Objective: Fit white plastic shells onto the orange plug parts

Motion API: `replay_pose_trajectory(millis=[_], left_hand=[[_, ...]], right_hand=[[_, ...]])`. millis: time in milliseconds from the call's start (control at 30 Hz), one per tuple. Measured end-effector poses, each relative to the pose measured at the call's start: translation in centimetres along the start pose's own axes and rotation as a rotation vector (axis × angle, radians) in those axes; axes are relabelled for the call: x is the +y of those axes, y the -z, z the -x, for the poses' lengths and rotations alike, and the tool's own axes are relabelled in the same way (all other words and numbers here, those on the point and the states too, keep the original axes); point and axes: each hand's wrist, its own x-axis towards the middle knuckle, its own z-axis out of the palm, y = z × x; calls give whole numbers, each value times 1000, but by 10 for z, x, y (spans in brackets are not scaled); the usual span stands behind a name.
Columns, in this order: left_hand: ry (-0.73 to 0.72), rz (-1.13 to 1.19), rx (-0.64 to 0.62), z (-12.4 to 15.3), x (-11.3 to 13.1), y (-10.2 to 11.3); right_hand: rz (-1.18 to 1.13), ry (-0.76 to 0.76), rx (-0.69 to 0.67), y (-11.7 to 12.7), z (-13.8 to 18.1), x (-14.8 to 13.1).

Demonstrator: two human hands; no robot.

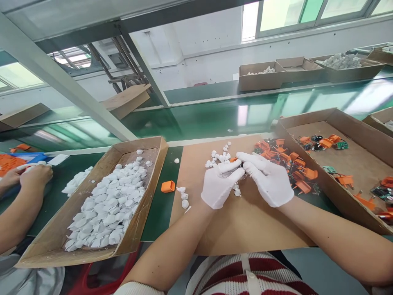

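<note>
My left hand [221, 182], in a white glove, pinches an orange plug [233, 160] of which only a small bit shows above the fingers. Its fingertips meet those of my right hand [270, 180], also gloved and closed. A small dark part shows between the two hands; what the right fingers grip is mostly hidden. Small white putty lumps [218, 157] lie just beyond the left hand on a brown cardboard sheet [239, 229]. To the right, a pile of orange plugs with circuit boards [285, 159] lies close to my right hand.
A cardboard box [164, 149] of white putty lumps stands on the left, with an orange housing [168, 187] beside it. Another box [307, 141] on the right holds orange plugs and boards. At far left are a co-worker's hands [33, 174]. Beyond runs a green conveyor belt [196, 121].
</note>
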Motion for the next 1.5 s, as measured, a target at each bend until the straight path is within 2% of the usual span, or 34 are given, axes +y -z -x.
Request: replay_pose_trajectory(millis=[67, 167, 267, 367, 567, 767, 833, 1000, 1067, 1167, 1333, 1367, 1500], left_hand=[[107, 174, -77, -3, 0, 1], [248, 461, -291, -9, -1, 6], [280, 570, -403, -14, -5, 11], [285, 562, -423, -16, -9, 14], [307, 527, -435, -17, -11, 15], [321, 551, -433, -13, -7, 10], [314, 563, -410, -13, -8, 10], [234, 564, -426, -14, -13, 13], [218, 565, -441, -14, -13, 14], [241, 568, -452, -14, -7, 14], [297, 560, -397, -13, 1, 14], [294, 565, -388, -13, 2, 15], [307, 604, -411, -14, -1, 16]], right_hand=[[86, 107, -22, 2, -1, 1], [169, 256, -26, 8, -7, -2], [213, 379, -58, 13, -15, -5], [218, 400, -130, 13, -18, -4], [84, 141, -169, 12, -15, 5], [32, 28, -145, 13, -16, 4], [87, 92, -157, 11, -16, 4], [347, 506, -86, 5, -17, 14], [389, 566, -52, 3, -17, 17], [316, 526, -90, 4, -15, 17], [27, 178, -222, 5, -10, 7], [32, 181, -224, 5, -10, 6], [221, 419, -193, 4, -15, 8]])
